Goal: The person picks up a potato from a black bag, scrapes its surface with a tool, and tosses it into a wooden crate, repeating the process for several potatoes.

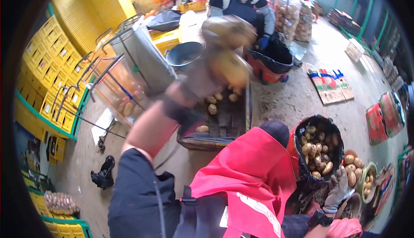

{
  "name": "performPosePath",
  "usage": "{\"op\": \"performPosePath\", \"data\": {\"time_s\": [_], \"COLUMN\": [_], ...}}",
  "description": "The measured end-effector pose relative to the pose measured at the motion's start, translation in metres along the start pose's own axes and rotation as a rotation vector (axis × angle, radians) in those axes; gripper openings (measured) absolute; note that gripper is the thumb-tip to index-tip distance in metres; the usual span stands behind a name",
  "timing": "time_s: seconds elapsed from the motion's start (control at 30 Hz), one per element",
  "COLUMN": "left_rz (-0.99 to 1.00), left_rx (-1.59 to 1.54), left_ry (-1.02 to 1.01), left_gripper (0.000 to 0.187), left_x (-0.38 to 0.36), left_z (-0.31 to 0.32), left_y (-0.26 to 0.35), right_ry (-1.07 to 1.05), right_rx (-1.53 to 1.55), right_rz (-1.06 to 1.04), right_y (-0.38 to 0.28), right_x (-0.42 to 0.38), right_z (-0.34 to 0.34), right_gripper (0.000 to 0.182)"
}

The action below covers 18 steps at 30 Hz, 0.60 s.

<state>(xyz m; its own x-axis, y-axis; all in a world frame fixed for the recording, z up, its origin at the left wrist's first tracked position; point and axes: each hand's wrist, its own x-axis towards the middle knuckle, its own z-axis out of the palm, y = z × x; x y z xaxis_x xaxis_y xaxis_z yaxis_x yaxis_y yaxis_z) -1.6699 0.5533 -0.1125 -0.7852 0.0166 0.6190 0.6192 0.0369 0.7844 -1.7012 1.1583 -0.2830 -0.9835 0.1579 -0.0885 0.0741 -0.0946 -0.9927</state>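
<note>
My left hand (200, 76), in a dirty glove and blurred by motion, is raised above a dark, low-walled crate (213, 141). It grips potatoes (235, 68), also smeared by motion. Several loose potatoes (212, 109) lie in that crate below. At the lower right my right hand (337, 191), gloved, has its fingers stretched out with none of them around anything. It is beside the rim of a red bucket (295, 151) lined with a black bag and holding many potatoes (317, 149). A heap of larger potatoes (352, 167) lies just beyond the fingers.
A co-worker (239, 7) with a blue glove is by another bag-lined red bucket (271, 61). Yellow crates (56, 61) are stacked at left, near wire bag stands (101, 80). A blue-grey tub (184, 53) and flattened cardboard (331, 86) are on the floor.
</note>
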Motion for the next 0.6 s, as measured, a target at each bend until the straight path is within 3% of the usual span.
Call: {"op": "performPosePath", "data": {"time_s": [0.03, 0.07, 0.1, 0.17, 0.23, 0.3, 0.33, 0.37, 0.4, 0.43, 0.47, 0.5, 0.53, 0.57, 0.6], "left_rz": [-0.015, -0.187, -0.052, 0.096, 0.201, 0.198, 0.152, 0.011, 0.026, 0.126, 0.023, -0.003, -0.111, -0.179, -0.228], "left_rx": [-0.446, -0.215, -0.806, -0.595, -0.328, -0.433, -0.356, -0.491, -0.541, -0.476, -0.653, -0.645, -0.496, -0.571, -0.704], "left_ry": [0.196, 0.418, 0.207, 0.339, 0.86, 1.106, 0.906, 1.157, 1.172, 1.153, 0.882, 0.647, 0.678, 0.22, 0.125], "left_gripper": [0.044, 0.044, 0.052, 0.055, 0.06, 0.064, 0.072, 0.077, 0.08, 0.076, 0.078, 0.082, 0.083, 0.084, 0.083], "left_x": [0.003, -0.001, -0.012, -0.03, -0.055, -0.077, -0.097, -0.118, -0.134, -0.136, -0.144, -0.165, -0.153, -0.141, -0.126], "left_z": [-0.026, -0.085, -0.168, -0.23, -0.289, -0.327, -0.36, -0.388, -0.403, -0.393, -0.378, -0.408, -0.372, -0.366, -0.33], "left_y": [0.038, 0.062, 0.059, 0.114, 0.136, 0.151, 0.154, 0.147, 0.133, 0.118, 0.114, 0.083, 0.069, 0.041, 0.014], "right_ry": [0.01, 0.017, 0.066, 0.059, 0.034, 0.01, 0.021, 0.039, -0.025, -0.149, -0.116, -0.109, -0.045, 0.008, -0.032], "right_rx": [0.014, 0.015, 0.019, -0.002, 0.007, 0.019, -0.009, -0.039, -0.012, 0.041, 0.017, 0.032, 0.016, 0.076, 0.026], "right_rz": [0.05, 0.056, 0.113, 0.118, 0.12, 0.131, 0.142, 0.159, 0.144, 0.116, 0.069, 0.088, 0.107, 0.083, 0.006], "right_y": [0.007, 0.012, 0.015, 0.021, 0.024, 0.023, 0.018, 0.016, 0.018, 0.02, 0.025, 0.008, 0.001, -0.001, -0.015], "right_x": [0.006, 0.008, 0.014, 0.021, 0.028, 0.029, 0.029, 0.028, 0.031, 0.036, 0.032, 0.022, 0.017, 0.018, 0.006], "right_z": [-0.009, -0.011, -0.013, -0.016, -0.018, -0.013, -0.008, -0.005, -0.01, -0.016, -0.014, 0.001, 0.01, 0.014, 0.022], "right_gripper": [0.054, 0.054, 0.055, 0.055, 0.055, 0.054, 0.053, 0.052, 0.053, 0.056, 0.057, 0.058, 0.055, 0.049, 0.043]}}
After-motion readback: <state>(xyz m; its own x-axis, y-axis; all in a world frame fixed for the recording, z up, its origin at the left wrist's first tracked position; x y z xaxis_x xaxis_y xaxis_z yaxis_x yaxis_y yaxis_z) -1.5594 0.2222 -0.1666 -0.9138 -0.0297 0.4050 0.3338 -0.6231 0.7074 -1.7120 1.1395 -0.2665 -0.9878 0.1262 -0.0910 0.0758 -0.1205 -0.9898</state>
